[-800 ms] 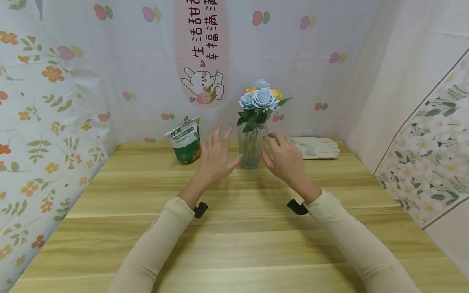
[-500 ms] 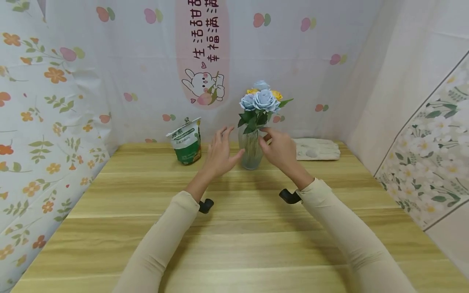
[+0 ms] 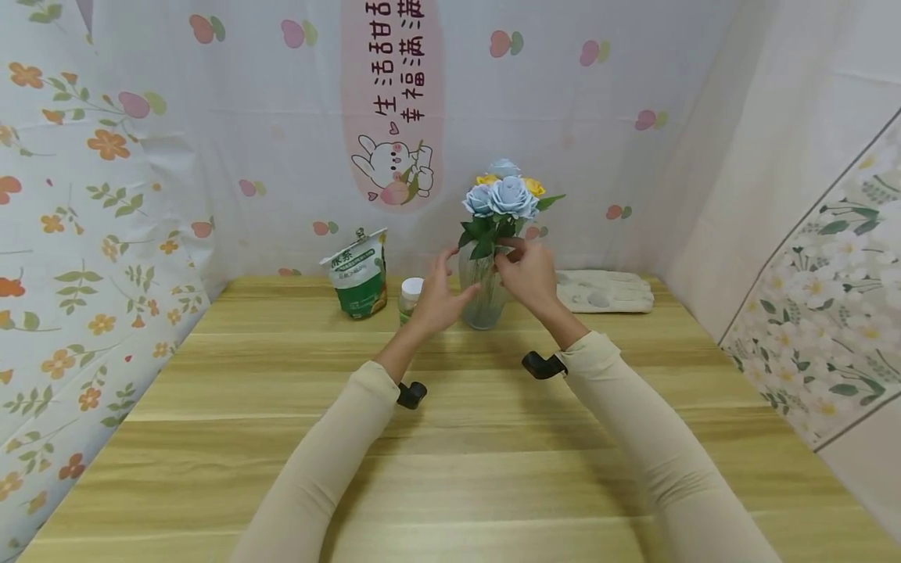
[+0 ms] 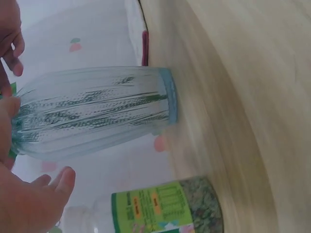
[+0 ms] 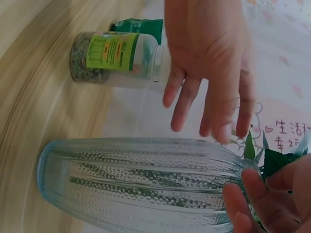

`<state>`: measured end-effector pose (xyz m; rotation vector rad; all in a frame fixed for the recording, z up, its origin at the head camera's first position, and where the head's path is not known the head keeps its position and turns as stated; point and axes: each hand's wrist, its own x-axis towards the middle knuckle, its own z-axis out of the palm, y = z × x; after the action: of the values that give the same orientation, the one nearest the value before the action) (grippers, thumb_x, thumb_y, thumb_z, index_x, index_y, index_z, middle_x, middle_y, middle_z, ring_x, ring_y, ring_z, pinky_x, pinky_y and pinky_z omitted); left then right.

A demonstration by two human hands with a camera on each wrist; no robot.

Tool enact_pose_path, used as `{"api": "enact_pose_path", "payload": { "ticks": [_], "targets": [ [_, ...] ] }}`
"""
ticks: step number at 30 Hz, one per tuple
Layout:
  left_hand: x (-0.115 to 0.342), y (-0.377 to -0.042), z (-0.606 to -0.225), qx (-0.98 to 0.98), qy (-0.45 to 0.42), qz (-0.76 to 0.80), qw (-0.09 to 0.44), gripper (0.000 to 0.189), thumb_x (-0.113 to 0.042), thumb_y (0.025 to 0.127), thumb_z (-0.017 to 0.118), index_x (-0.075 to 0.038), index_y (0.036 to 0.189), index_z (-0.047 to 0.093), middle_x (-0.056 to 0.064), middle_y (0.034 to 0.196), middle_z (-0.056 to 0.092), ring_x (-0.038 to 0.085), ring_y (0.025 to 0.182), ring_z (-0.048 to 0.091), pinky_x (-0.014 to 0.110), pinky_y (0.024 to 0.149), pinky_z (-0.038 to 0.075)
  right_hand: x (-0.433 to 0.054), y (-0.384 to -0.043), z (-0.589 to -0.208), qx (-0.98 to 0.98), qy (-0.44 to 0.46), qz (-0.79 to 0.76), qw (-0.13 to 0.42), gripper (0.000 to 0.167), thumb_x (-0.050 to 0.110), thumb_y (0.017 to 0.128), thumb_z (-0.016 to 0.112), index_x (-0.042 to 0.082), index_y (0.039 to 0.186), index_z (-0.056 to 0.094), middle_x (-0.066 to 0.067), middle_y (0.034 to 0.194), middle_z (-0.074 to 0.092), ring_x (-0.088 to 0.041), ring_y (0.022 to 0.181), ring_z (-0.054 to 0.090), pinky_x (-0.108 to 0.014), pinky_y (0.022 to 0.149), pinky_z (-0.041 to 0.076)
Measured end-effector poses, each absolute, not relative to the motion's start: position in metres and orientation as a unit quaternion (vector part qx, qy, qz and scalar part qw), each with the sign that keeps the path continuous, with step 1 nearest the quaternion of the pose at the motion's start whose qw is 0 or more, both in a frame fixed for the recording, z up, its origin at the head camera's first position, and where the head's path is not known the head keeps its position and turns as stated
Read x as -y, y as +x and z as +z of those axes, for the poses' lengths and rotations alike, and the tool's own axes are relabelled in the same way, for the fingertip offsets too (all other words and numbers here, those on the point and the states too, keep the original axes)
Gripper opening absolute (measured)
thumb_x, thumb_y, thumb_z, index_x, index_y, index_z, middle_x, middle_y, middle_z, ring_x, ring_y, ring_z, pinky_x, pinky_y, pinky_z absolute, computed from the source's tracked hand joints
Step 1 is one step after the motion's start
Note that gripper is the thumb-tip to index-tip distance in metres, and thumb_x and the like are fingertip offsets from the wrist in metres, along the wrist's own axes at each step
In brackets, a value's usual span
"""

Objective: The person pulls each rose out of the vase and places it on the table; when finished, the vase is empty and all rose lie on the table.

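A pouch (image 3: pixel 362 291) stands left of the fingers, a jar (image 5: pixel 114 56) nearer. The left hand (image 3: pixel 438 303) extends loose fingers, gripping nothing. Between both hands' fingers — upright — stands the vase (image 3: pixel 486 306), 1 bouquet (image 3: pixel 510 197) above. The right hand (image 3: pixel 533 270) bends its fingers at the rim — whether pinching stems, I cannot tell.

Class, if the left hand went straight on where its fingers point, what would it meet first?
Most likely the clear vase, near its upper part: the left hand has its fingers aimed there in the right wrist view, though depth is unclear.
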<state>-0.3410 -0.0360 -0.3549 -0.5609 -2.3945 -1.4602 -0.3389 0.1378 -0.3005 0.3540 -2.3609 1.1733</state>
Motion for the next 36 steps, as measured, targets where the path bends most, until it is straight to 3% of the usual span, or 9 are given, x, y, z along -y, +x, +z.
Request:
{"api": "enact_pose_path", "payload": {
  "ticks": [10, 16, 23, 30, 36],
  "targets": [
    [0.024, -0.349, -0.365, 0.82, -0.204, -0.509, 0.163, 0.077, -0.021, 0.093, 0.07, -0.007, 0.154, 0.026, 0.019, 0.155, 0.033, 0.044, 0.127, 0.046, 0.053, 0.102, 0.04, -0.129, -0.344, -0.307, 0.823, 0.111, 0.485, 0.275, 0.025, 0.013, 0.092, 0.059, 0.004, 0.109, 0.075, -0.013, 0.07, 0.071, -0.024, 0.049, 0.065, -0.024, 0.043, 0.046],
    [0.02, -0.351, -0.368, 0.822, -0.198, -0.512, 0.152, 0.078, -0.022, 0.093, 0.07, -0.007, 0.155, 0.024, 0.016, 0.157, 0.031, 0.038, 0.131, 0.045, 0.048, 0.104, 0.04, -0.123, -0.352, -0.308, 0.792, 0.126, 0.514, 0.303, 0.02, 0.01, 0.091, 0.063, 0.0, 0.104, 0.075, -0.016, 0.072, 0.071, -0.013, 0.044, 0.059, -0.022, 0.045, 0.048],
    [0.019, -0.35, -0.366, 0.82, -0.205, -0.516, 0.137, 0.08, -0.024, 0.094, 0.068, -0.005, 0.155, 0.019, 0.017, 0.158, 0.028, 0.035, 0.136, 0.039, 0.048, 0.109, 0.036, -0.12, -0.357, -0.306, 0.783, 0.116, 0.544, 0.277, 0.018, 0.009, 0.092, 0.064, -0.001, 0.103, 0.073, -0.017, 0.072, 0.07, -0.033, 0.051, 0.064, -0.023, 0.045, 0.049],
    [0.019, -0.349, -0.365, 0.82, -0.218, -0.512, 0.136, 0.081, -0.023, 0.094, 0.068, -0.006, 0.155, 0.017, 0.017, 0.158, 0.028, 0.035, 0.143, 0.031, 0.047, 0.114, 0.03, -0.118, -0.36, -0.304, 0.784, 0.115, 0.551, 0.264, 0.016, 0.01, 0.092, 0.065, -0.001, 0.101, 0.072, -0.011, 0.063, 0.065, -0.01, 0.04, 0.056, -0.024, 0.043, 0.048],
    [0.018, -0.349, -0.365, 0.821, -0.211, -0.518, 0.119, 0.084, -0.025, 0.095, 0.067, -0.008, 0.157, 0.013, 0.015, 0.16, 0.026, 0.031, 0.146, 0.027, 0.046, 0.116, 0.027, -0.118, -0.36, -0.303, 0.799, 0.133, 0.52, 0.272, 0.015, 0.013, 0.094, 0.066, 0.001, 0.101, 0.07, -0.008, 0.061, 0.061, -0.009, 0.039, 0.054, -0.025, 0.042, 0.044]
  ]
}}
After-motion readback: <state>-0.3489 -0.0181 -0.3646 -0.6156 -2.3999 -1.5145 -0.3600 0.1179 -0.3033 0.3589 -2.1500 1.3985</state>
